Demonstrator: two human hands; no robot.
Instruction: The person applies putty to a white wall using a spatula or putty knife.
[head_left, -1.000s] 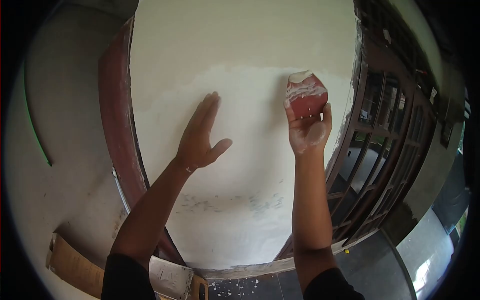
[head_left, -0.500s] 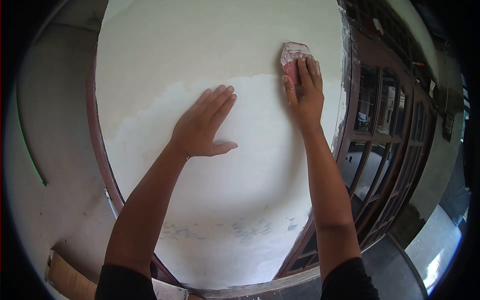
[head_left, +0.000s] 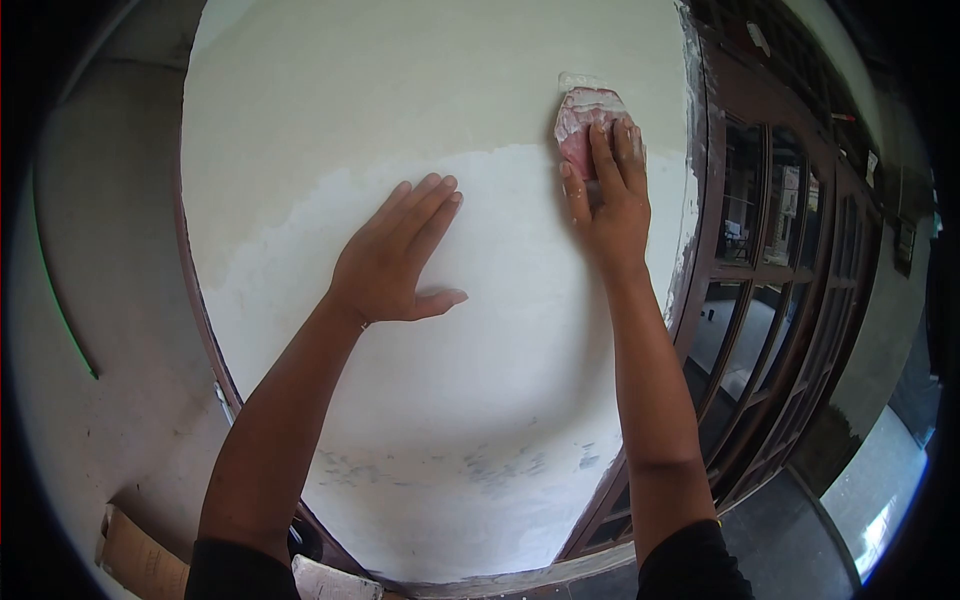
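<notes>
My left hand (head_left: 390,255) lies flat against the white wall panel (head_left: 500,360), fingers stretched out and thumb spread, holding nothing. Higher up on the right, my right hand (head_left: 615,210) grips a red putty spreader (head_left: 577,145) and presses it to the wall. Whitish putty smears the spreader's upper part and my right fingertips. Just above its top edge shows a small pale strip of putty (head_left: 580,80). The lower wall is coated white, while the upper part is greyish cream with an uneven border between them.
A brown wooden door with glass panes (head_left: 745,250) stands right of the panel. On the left are a bare grey wall (head_left: 110,250) with a green line and brown trim. Cardboard (head_left: 145,560) lies at the lower left. Dark smudges (head_left: 500,465) mark the panel low down.
The spreader in my right hand has shifted slightly down, and a pale putty strip now shows above it. My left hand stays flat on the wall. The view has moved slightly.
</notes>
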